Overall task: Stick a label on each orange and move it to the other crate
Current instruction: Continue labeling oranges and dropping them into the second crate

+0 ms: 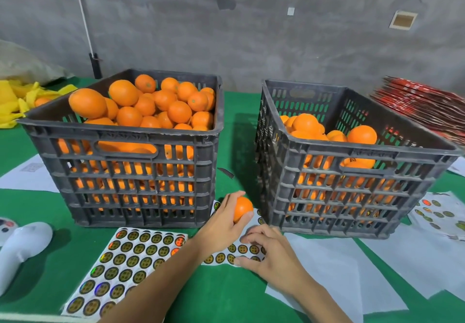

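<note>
Full crate [130,144] stood left on counter [221,295]. Left hand [221,224] gripped one orange [242,208] between the crates. Right hand [270,249], fingers curled, picked at label sheet [239,252]; whether a label was pinched, cannot tell. Step: labelling. Next: press label on, place orange in right crate [352,172].

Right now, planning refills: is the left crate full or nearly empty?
Full: the oranges are heaped to the left crate rim.
</note>
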Action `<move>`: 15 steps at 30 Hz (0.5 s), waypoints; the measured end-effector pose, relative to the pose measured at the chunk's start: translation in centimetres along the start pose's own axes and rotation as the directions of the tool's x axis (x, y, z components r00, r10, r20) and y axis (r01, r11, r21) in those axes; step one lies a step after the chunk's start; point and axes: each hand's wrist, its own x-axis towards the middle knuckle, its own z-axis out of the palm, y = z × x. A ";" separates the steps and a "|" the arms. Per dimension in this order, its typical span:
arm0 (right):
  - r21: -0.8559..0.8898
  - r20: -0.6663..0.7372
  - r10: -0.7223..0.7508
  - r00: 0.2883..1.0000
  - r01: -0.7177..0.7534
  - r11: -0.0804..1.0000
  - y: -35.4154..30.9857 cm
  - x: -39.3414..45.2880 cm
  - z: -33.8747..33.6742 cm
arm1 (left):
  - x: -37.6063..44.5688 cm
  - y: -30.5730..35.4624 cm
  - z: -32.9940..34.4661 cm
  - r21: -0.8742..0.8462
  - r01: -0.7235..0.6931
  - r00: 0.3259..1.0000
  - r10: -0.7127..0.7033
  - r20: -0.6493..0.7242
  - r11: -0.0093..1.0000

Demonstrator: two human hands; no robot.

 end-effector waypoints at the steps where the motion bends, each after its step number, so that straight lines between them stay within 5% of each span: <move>1: -0.029 0.014 -0.010 1.000 0.011 1.000 0.0 -0.1 -0.1 | 0.0 0.1 0.0 0.005 -0.002 1.000 0.002 -0.002 1.000; 5: -0.088 0.033 -0.022 0.999 0.025 0.996 -0.1 0.0 -0.4 | -0.2 0.2 -0.1 0.019 -0.013 1.000 0.013 0.010 1.000; 15: 0.153 -0.102 0.158 0.982 -0.141 0.978 -1.0 0.2 0.4 | -0.7 1.1 -0.4 0.095 -0.036 0.999 0.033 0.033 0.995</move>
